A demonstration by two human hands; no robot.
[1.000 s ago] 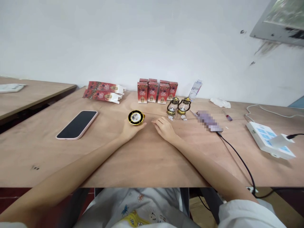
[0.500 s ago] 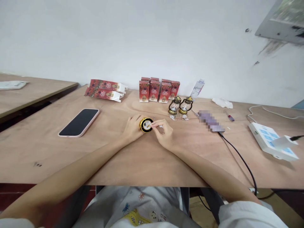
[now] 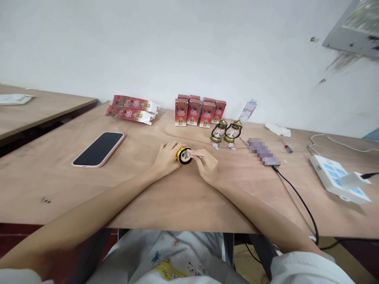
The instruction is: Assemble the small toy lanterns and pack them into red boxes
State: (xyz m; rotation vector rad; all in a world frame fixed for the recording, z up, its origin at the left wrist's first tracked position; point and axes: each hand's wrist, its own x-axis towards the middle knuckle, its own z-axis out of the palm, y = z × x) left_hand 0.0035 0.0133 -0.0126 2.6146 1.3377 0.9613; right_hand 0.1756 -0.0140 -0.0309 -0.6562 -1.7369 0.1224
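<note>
My left hand [image 3: 166,156] is wrapped round a small round gold-and-black lantern base [image 3: 184,155], tilted so its white inner face points to the right. My right hand [image 3: 205,163] is pinched at that face, its fingertips touching the base; what the pinch holds is too small to name. Both hands rest on the wooden table [image 3: 177,197] near its middle. Two small gold lanterns [image 3: 225,132] stand a little behind my right hand, with small white parts lying at their feet.
A black phone in a pink case [image 3: 99,149] lies to the left. Red boxes stand upright [image 3: 199,110] and lie flat [image 3: 133,108] by the wall. A screwdriver [image 3: 286,146], a black cable [image 3: 299,197] and a white power strip [image 3: 337,177] lie to the right.
My left hand picked the round base off the table, tilted it and carried it right. My right hand lifted from the table and pinched at the base's face.
</note>
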